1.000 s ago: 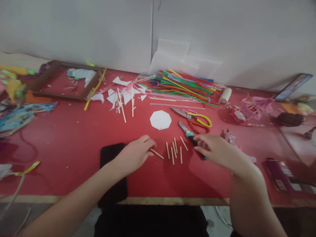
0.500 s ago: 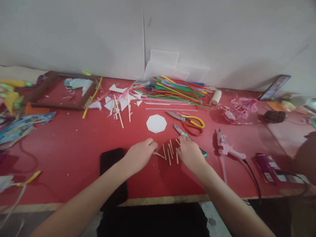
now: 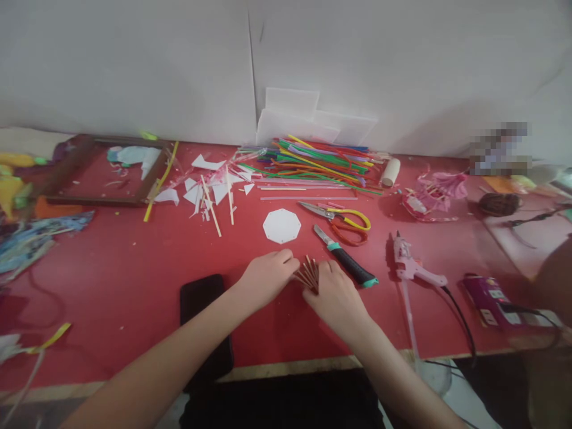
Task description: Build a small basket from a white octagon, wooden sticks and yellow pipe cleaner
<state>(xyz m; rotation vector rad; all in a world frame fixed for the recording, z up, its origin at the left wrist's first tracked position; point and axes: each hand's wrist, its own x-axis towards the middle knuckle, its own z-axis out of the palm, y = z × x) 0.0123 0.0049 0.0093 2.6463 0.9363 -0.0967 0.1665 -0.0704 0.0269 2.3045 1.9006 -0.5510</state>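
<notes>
Both of my hands meet on the red table (image 3: 134,256) near its front edge. My left hand (image 3: 267,275) and my right hand (image 3: 334,296) press together a small bunch of short wooden sticks (image 3: 308,273), fingers curled around them. A white octagon cutout (image 3: 281,226) lies just beyond the hands. Right of it lies a craft knife (image 3: 346,257) with a black handle, free on the table.
Yellow-handled scissors (image 3: 344,215), a pink glue gun (image 3: 413,268) with its cord, a heap of coloured straws (image 3: 313,161), white paper scraps (image 3: 210,185), a wooden frame (image 3: 98,173) and a black phone (image 3: 203,310) lie around. A purple box (image 3: 489,301) sits at right.
My right hand left the knife and came left to the sticks. The scattered sticks are now gathered into one bunch between both hands. The view shifted right.
</notes>
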